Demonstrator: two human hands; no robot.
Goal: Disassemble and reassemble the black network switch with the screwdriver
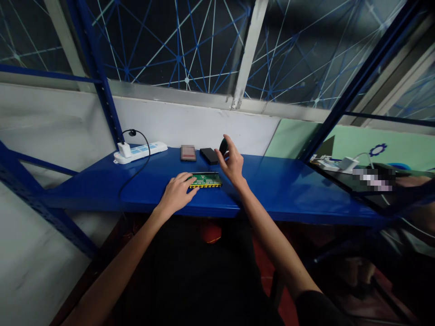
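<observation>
On the blue metal shelf (278, 190), no legible writing; left hand (176, 192) grips green circuit board (205, 180), right hand (233, 163) hovers open over small black device (223, 146).

My left hand (176, 192) touches the green circuit board (207, 180) on the blue counter (288, 190); my right hand (233, 164) hovers just behind it, fingers (228, 141) spread.
</observation>
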